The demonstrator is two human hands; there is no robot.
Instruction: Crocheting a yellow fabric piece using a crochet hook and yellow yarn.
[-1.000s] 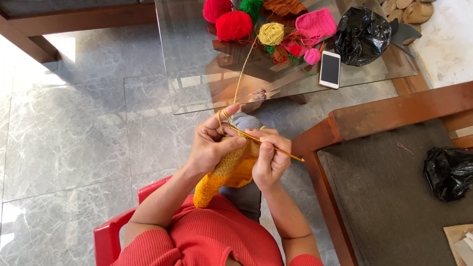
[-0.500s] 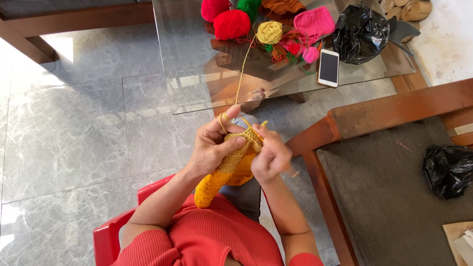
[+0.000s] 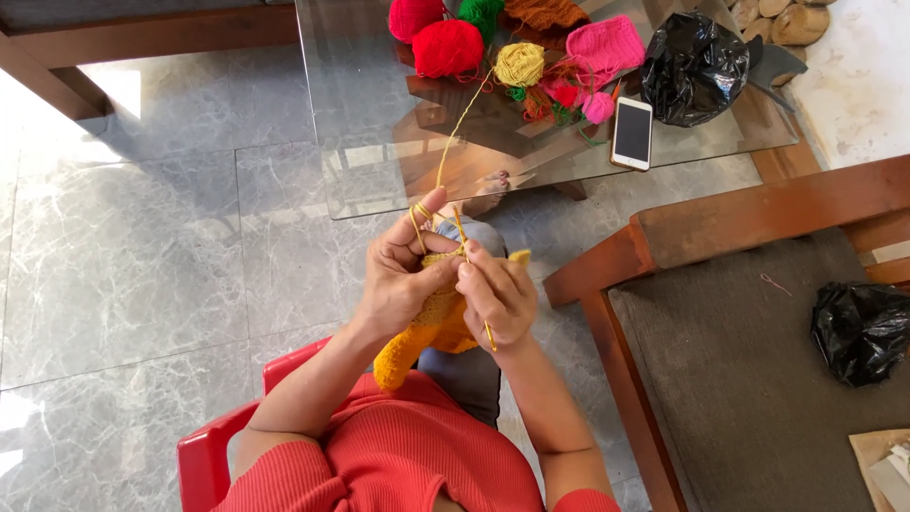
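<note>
A seated person crochets a soft orange-yellow piece over their lap, just in front of a glass table.

The left hand (image 3: 403, 280) pinches the crocheted piece (image 3: 427, 327), yellow yarn (image 3: 450, 142) looped round its raised forefinger; the right hand (image 3: 498, 299) is closed on a thin crochet hook (image 3: 474, 284) at the piece's top edge. The work looks light, limp and stretchy, best held near the live stitches; the hook looks stiff and smooth. The strand runs taut to a yellow yarn ball (image 3: 519, 64) near the glass table's (image 3: 379, 180) far edge, among red (image 3: 447, 47), green and pink yarn, a white phone (image 3: 632, 133) and a crinkled black plastic bag (image 3: 695, 66).
</note>
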